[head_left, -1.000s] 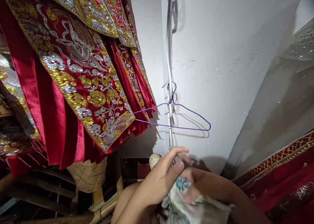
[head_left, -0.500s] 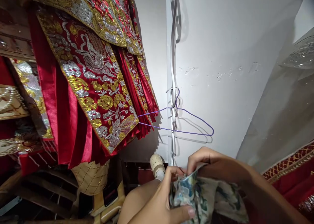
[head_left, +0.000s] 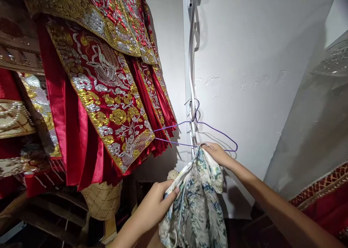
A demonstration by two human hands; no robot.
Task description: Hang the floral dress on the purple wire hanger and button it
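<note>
A light floral garment point(head_left: 201, 201) with blue and green print hangs stretched between my hands. My left hand point(head_left: 156, 204) grips its left edge, thumb on top and fingers partly behind the cloth. Higher up, my right hand point(head_left: 214, 153) pinches the garment's top edge, just below the hanger's lower bar. The purple wire hanger point(head_left: 217, 132) hangs by its hook on a white metal rail point(head_left: 191, 59) along the wall. Part of the hanger's bottom bar is hidden behind the cloth and my right hand.
An embroidered red and gold costume point(head_left: 108, 95) hangs at left, close to the hanger's left end. Below it are a quilted beige bag point(head_left: 102, 201) and wooden slats point(head_left: 54, 208). At right are a white wall point(head_left: 244, 41) and red trimmed fabric point(head_left: 323, 204).
Both hands have moved apart, spreading the bunched garment open. My right hand rose to the hanger's bottom bar, while my left shifted left and slightly up.
</note>
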